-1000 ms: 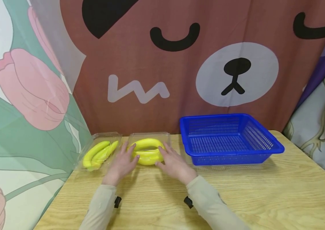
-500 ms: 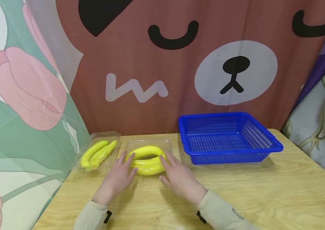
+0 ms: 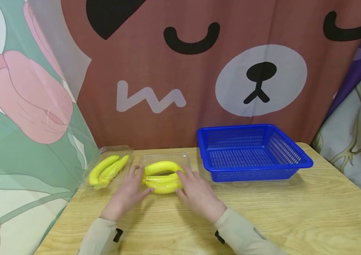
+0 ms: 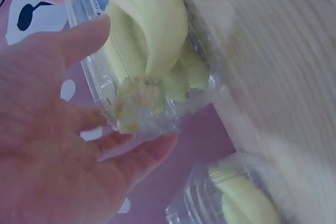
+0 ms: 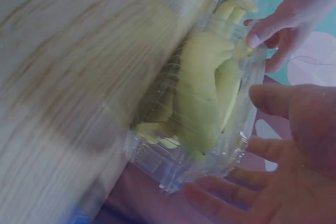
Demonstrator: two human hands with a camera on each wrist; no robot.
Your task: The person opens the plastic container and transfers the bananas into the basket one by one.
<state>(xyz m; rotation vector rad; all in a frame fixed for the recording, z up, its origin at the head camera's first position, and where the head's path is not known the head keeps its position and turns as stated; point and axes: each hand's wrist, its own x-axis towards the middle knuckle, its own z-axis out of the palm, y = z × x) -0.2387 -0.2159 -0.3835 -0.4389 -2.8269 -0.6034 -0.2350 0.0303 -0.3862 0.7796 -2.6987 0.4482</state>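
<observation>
A clear plastic box (image 3: 165, 154) of yellow bananas (image 3: 164, 187) lies on the table between my hands. My left hand (image 3: 125, 193) is at its left end, fingers spread along the side and thumb by the near left corner. In the left wrist view the thumb lies close along the edge of the box (image 4: 100, 85), with fingertips near its end. My right hand (image 3: 200, 194) is at the right end, fingertips over the side and thumb by the near corner. The right wrist view has its fingers long and loosely spread beside the box (image 5: 241, 148).
Another clear box (image 3: 125, 148) with bananas (image 3: 104, 170) lies to the left, close to the flowered curtain (image 3: 30, 95). A blue perforated basket (image 3: 260, 168) stands at the back right of the wooden table (image 3: 289, 212). A brown bear-print curtain (image 3: 148, 131) hangs behind.
The middle box has come nearer to me, along with both hands. Since half a second ago it has hardly moved, while my thumbs and fingers have drawn in closer to its ends.
</observation>
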